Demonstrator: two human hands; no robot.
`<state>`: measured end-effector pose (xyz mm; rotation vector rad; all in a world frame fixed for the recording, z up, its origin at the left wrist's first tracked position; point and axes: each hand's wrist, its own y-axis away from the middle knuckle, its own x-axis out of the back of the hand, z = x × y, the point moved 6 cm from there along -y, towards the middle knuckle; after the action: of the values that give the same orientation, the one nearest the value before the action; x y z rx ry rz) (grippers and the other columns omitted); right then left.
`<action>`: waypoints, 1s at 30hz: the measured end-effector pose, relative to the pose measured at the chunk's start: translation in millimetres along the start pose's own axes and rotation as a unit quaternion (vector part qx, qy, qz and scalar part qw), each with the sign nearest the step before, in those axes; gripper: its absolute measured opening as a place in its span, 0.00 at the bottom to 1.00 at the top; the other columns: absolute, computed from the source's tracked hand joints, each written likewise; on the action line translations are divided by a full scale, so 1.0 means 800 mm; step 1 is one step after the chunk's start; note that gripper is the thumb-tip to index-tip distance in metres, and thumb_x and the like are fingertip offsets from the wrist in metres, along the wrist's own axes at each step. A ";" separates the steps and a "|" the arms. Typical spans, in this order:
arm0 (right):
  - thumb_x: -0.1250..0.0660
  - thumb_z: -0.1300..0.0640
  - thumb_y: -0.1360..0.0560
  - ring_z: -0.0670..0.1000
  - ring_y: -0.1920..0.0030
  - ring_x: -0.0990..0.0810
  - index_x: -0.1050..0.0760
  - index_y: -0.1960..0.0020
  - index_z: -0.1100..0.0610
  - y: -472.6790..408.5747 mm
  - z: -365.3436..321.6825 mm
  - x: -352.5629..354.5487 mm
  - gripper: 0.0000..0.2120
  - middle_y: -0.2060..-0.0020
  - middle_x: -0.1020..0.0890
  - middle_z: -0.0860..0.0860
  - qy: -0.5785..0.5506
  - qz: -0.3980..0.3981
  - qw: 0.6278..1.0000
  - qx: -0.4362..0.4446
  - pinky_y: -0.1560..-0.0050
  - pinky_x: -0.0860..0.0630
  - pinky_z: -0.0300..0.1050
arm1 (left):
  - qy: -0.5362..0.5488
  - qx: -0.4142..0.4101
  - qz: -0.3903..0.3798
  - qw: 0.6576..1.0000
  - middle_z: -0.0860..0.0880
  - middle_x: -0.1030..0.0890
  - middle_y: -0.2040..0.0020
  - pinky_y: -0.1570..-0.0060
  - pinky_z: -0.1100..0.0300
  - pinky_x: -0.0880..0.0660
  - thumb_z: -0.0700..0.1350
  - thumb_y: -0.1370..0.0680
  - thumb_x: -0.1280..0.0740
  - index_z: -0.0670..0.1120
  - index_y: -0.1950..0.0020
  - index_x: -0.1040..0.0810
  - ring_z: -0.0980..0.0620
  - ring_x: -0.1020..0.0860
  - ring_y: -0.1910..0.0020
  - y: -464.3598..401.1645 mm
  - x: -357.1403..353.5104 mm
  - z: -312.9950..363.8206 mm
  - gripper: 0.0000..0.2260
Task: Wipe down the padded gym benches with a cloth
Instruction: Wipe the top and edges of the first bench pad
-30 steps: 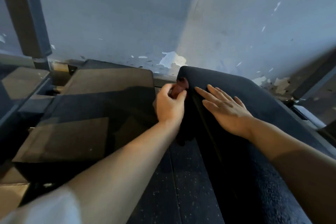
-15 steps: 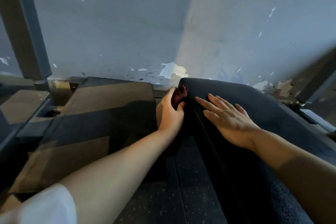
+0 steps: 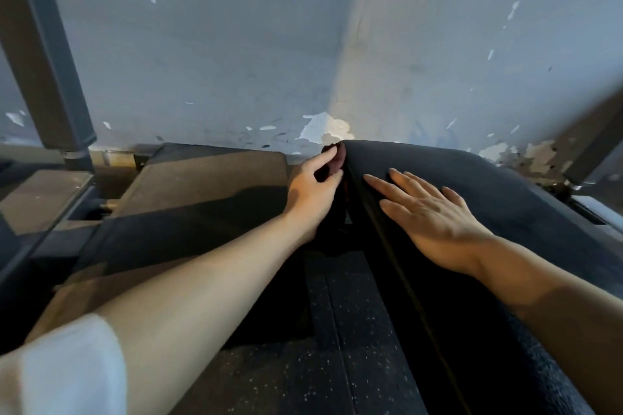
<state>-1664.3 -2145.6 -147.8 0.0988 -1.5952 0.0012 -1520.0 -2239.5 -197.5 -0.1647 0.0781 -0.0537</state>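
Two hands at the far left corner of the bench pad, near the peeling wall. Moved on since a second ago: left hand slid further up the pad's left edge, now almost at the far end, cloth carried along with it. Likely means this side edge is nearly wiped through, with the broad top still to do, though hard to judge from here. Right hand barely shifted, flat on the top just beside the left edge, fingers straight and spread, bracing. Left forearm stretched forward, wrist turned inward, fingers and thumb curled round the dark red cloth, pressing it against the pad's side. Hands close together but not touching, the edge seam between them.
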 end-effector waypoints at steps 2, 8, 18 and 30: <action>0.60 0.43 0.18 0.43 0.23 0.61 0.62 0.27 0.29 0.000 -0.001 0.001 0.22 0.22 0.58 0.41 0.001 -0.002 1.000 -0.001 0.24 0.60 0.57 | -0.041 -0.010 0.001 0.999 0.65 0.25 0.49 0.55 0.84 0.35 0.42 0.21 0.32 0.52 0.32 0.25 0.70 0.27 0.50 0.003 0.004 0.009 0.18; 0.60 0.42 0.18 0.43 0.23 0.61 0.61 0.27 0.29 -0.003 -0.002 0.001 0.22 0.22 0.57 0.41 0.003 0.000 1.000 -0.002 0.24 0.59 0.57 | -0.004 -0.012 0.047 0.999 0.59 0.20 0.43 0.41 0.70 0.30 0.37 0.21 0.35 0.50 0.35 0.24 0.61 0.24 0.41 0.011 -0.005 0.025 0.15; 0.58 0.44 0.17 0.45 0.22 0.60 0.61 0.25 0.32 -0.007 0.000 0.003 0.23 0.21 0.57 0.44 0.016 0.005 1.000 -0.005 0.24 0.57 0.60 | -0.048 0.041 0.049 0.997 0.53 0.21 0.45 0.37 0.50 0.26 0.40 0.21 0.34 0.53 0.40 0.23 0.54 0.23 0.43 0.078 0.003 0.015 0.12; 0.56 0.38 0.19 0.43 0.23 0.63 0.60 0.22 0.40 0.093 -0.041 -0.007 0.28 0.22 0.60 0.43 -0.020 0.004 1.000 0.023 0.23 0.62 0.47 | -0.011 0.072 0.050 0.996 0.50 0.19 0.49 0.44 0.53 0.23 0.37 0.24 0.33 0.50 0.45 0.22 0.52 0.21 0.47 0.160 -0.002 0.024 0.11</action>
<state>-1636.6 -2069.4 -148.1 0.1295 -1.6356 0.0430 -1514.3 -2110.2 -199.4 -0.0175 0.0592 0.0421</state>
